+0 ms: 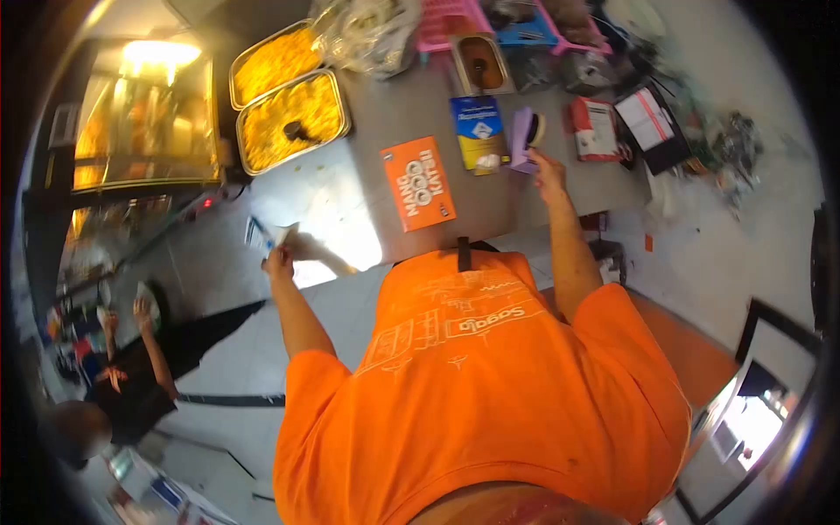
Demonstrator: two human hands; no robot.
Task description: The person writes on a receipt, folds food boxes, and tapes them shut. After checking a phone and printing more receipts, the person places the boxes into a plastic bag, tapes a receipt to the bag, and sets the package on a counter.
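My left hand (278,261) is out over the bright part of the steel table, fingers closed round a slim blue-and-white item (257,234) whose kind is too blurred to tell. My right hand (549,173) reaches to the far side of the table. Its fingers are closed at the near end of a narrow purple box (522,138). A dark oval thing with a cream face (536,129), like a brush, lies against that box. Left of it are a blue-and-yellow packet (480,131) and an orange printed box (417,184).
Two metal trays of yellow food (293,122) (278,66) stand at the back left, near a lit glass cabinet (144,122). A sauce pan (482,66), a red-and-white bag (598,129) and a clipboard (652,127) line the back right. Another person (131,376) works at left.
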